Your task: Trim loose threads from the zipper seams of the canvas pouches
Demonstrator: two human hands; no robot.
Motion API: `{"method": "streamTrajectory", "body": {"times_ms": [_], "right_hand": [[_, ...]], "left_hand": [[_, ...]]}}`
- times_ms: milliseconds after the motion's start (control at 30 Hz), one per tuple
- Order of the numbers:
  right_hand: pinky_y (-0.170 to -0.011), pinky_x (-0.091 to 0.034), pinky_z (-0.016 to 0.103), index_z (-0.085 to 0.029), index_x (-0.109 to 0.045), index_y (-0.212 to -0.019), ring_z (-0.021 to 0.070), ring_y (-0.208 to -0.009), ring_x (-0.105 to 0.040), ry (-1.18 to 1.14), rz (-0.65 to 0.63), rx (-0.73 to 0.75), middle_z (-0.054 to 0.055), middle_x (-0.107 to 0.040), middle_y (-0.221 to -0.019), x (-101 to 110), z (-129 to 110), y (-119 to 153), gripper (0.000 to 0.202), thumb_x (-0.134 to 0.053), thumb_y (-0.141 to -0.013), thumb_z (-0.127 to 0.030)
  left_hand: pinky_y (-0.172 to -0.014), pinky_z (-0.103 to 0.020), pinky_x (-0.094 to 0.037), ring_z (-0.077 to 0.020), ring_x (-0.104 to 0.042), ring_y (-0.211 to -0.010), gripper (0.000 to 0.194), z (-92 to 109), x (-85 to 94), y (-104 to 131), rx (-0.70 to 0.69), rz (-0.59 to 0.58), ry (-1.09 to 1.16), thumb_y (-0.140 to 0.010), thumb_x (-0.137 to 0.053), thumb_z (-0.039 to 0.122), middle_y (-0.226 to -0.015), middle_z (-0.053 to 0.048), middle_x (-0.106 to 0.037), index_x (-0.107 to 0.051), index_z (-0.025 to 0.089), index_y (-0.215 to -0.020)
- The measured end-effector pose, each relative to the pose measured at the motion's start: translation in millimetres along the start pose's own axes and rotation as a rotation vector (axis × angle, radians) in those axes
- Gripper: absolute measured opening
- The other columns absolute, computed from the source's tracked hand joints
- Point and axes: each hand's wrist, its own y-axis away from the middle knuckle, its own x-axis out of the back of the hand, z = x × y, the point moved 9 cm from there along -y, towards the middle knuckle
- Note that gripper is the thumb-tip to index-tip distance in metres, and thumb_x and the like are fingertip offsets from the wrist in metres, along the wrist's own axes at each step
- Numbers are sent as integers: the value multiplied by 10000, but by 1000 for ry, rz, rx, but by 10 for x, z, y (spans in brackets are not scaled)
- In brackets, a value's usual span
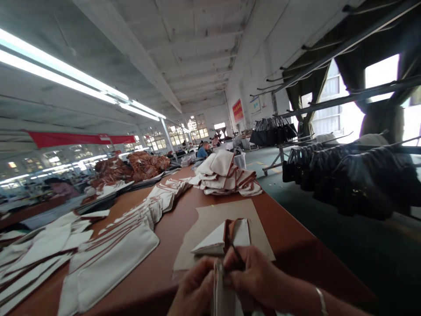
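Left hand: the left hand (194, 287) sits at 6 o'clock at the near edge of the tabletop (289, 232), its fingers closed on the left side of a cream fabric piece (223, 298) that stands upright between both hands.
Right hand: the right hand (253, 278), a bangle (321, 300) on its wrist, meets the left at the top of that piece; its fingers are pinched together there, seemingly on the cloth edge and a thin dark strand, though I cannot make out just what the strand is.
Why held so: gripping from both sides keeps the limp cloth taut and upright, close under the eyes, which looks suited to fine work at its top edge.
Just ahead: a folded cream piece with brown trim (226, 237) lies on a brown paper sheet (237, 210), towards 12 o'clock from the hands, within easy reach.
Left stacks: overlapped cream panels (125, 245) run from 9 to 11 o'clock in a shingled row, probably so each can be lifted off singly.
Far heap: a loose pile of finished-looking cream pieces (226, 177) lies further up the tabletop at 12 o'clock.
Containers: a pale plastic bin (240, 160) stands beyond that heap; I cannot tell its contents.
Right side: dark bags (345, 175) hang on a rail at 2 o'clock, off the floor.
Others: a person in blue (201, 151) sits far off.
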Motion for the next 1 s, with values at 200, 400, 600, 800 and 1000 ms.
{"method": "streamTrajectory", "body": {"times_ms": [200,400,600,800,1000], "right_hand": [[-599,-389,195,-127,-662,-864,88,-633,-511,469,-45,177,-11,-591,-723,286,-288,-100,149,-627,-828,-267],[-686,-381,207,-135,-617,-823,99,-707,-530,817,-130,406,-9,-595,-763,184,-336,-43,154,-535,-910,-232],[-708,-377,240,-136,-620,-879,136,-730,-525,1067,-168,454,53,-615,-811,69,-44,75,226,-450,-957,-262],[-707,-401,267,-111,-606,-978,170,-775,-577,1214,-174,458,98,-648,-876,-25,107,139,197,-431,-921,-184],[-581,-381,213,-147,-549,-815,99,-594,-488,810,-104,251,-6,-548,-678,111,-57,87,70,-480,-825,-138]], "left_hand": [[-572,-197,-455,-120,-537,-666,297,311,-45,-94,8,-156,-235,-785,-710,425,-799,-19,-573,-645,146,-860],[-568,-191,-435,-135,-515,-737,302,325,-64,-164,-142,-239,-530,-889,-553,403,-891,-37,-518,-648,137,-780],[-675,-211,-399,-133,-493,-748,355,144,-131,-77,-270,-242,-789,-979,-409,344,-814,-17,-512,-582,152,-736],[-698,-226,-395,-136,-497,-741,343,109,-180,-19,-303,-157,-818,-974,-413,323,-784,-14,-524,-542,156,-702],[-619,-208,-385,-120,-502,-685,239,-133,-93,-17,-90,-154,-329,-929,-522,322,-745,-3,-550,-615,146,-796]]}}
